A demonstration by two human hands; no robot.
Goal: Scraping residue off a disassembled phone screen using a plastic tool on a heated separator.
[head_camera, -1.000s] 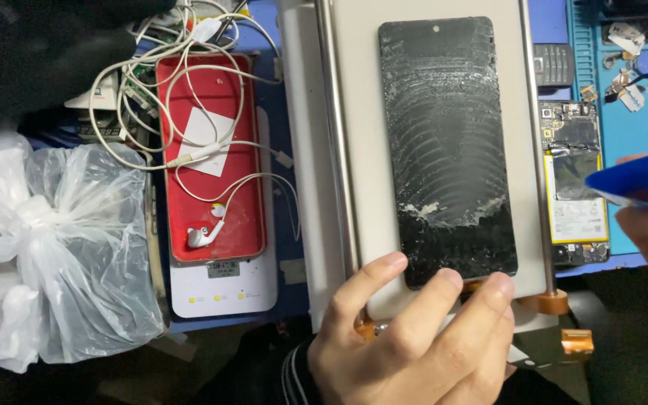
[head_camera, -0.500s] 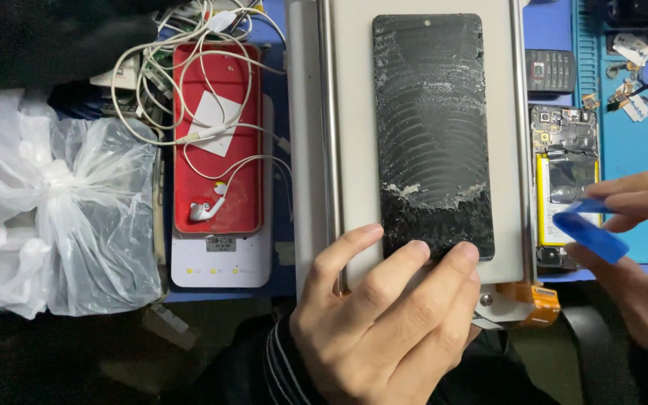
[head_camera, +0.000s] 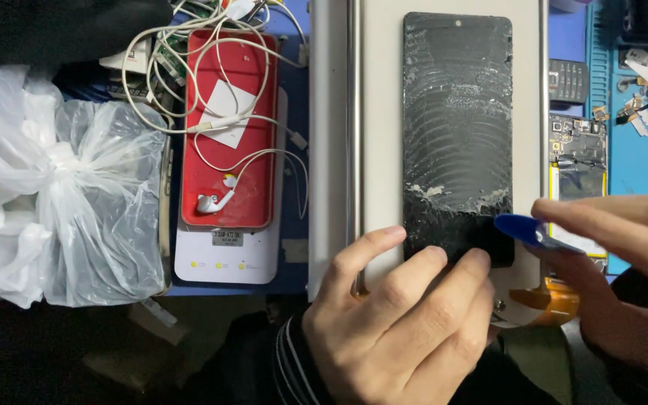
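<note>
While my left hand presses flat, fingers open, on the cracked phone screen at lower centre, my right hand pinches a blue pry pick at its corner.

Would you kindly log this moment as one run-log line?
left hand: fingertips pressing lower end of cracked phone screen | right hand: holding blue pry tool at screen's lower right corner | screen lies on grey plate

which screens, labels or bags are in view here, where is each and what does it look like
Cracked black phone screen: tall rectangle on the pale plate, centre right; left hand presses its near end, right hand brings a blue plastic pick to its corner.
Small grey label: narrow strip on the white slab, below the red tray.
White square sticker: inside the red tray, under earphone cables.
Tied clear plastic bag: crumpled, far left.
</note>
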